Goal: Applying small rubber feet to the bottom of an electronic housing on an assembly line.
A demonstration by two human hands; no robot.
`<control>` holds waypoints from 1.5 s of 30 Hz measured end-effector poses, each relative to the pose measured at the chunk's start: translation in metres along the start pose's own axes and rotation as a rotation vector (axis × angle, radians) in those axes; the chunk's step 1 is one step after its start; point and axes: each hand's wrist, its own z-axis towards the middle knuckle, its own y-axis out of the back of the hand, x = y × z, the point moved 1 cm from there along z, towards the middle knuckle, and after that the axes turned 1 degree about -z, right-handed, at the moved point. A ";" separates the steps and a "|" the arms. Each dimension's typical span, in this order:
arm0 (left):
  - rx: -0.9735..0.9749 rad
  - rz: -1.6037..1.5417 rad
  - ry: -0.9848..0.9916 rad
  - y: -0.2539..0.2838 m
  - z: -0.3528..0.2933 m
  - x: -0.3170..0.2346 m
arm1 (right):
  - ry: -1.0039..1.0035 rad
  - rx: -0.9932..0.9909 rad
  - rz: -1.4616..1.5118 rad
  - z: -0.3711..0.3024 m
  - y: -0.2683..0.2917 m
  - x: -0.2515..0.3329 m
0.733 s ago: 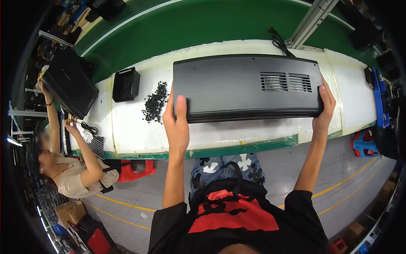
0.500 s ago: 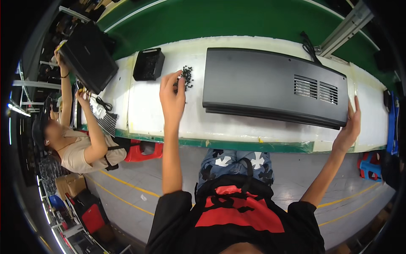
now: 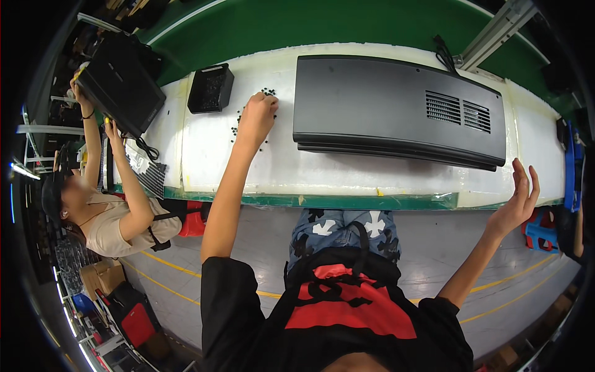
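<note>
My left hand [image 3: 256, 119] is down on the white table among small black pieces [image 3: 268, 92], which lie loose around its fingers. The fingers are curled together, and whatever is between them is hidden. To its right lies a long dark grey metal casing [image 3: 359, 105] with two slotted vents near its right end. My right hand [image 3: 518, 201] is held off the casing's right end, fingers stretched and apart, holding nothing. A black open bin [image 3: 209, 90] with small dark pieces inside stands to the left of my left hand.
At the left, another person [image 3: 124, 220] holds a black panel-shaped unit [image 3: 121, 84] with a cable. A metal post [image 3: 496, 34] rises behind the table's far right edge. A black cord [image 3: 444, 54] lies behind the casing. Blue-and-red stool [image 3: 540, 230] at right.
My left hand has come down onto the small pieces, which are now more spread out. My right hand has let go of the casing's right end and opened away from it.
</note>
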 end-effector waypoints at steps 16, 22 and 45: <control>-0.248 -1.352 0.440 0.065 -0.032 -0.030 | 0.209 -0.117 -0.005 -0.032 -0.016 0.062; -0.210 -1.766 0.298 0.103 -0.086 -0.154 | 0.548 0.526 0.368 -0.104 -0.120 0.151; -0.074 -1.724 0.200 0.078 -0.092 -0.216 | 0.580 0.372 -0.138 0.019 -0.076 0.104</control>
